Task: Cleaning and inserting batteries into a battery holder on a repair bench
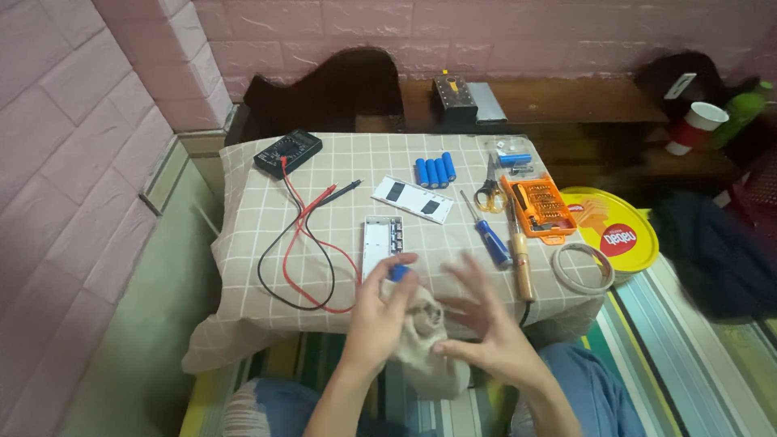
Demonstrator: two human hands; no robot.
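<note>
My left hand [380,311] pinches a small blue cylindrical battery cell [398,272] between thumb and fingers, just below a white open battery case [380,243] on the checked cloth. My right hand [486,320] is blurred, fingers spread, its lower fingers touching a crumpled beige cloth [425,340] that hangs between both hands at the table's near edge. Several more blue cells [435,171] lie in a row further back, beside a white flat cover panel [413,199].
A black multimeter [287,152] with red and black leads [312,243] lies left. Scissors [490,190], a blue-handled screwdriver [490,235], a wooden-handled soldering iron [520,263], an orange bit set [541,207] and a solder coil [583,269] lie right. A yellow round tin [619,235] stands off the table's right edge.
</note>
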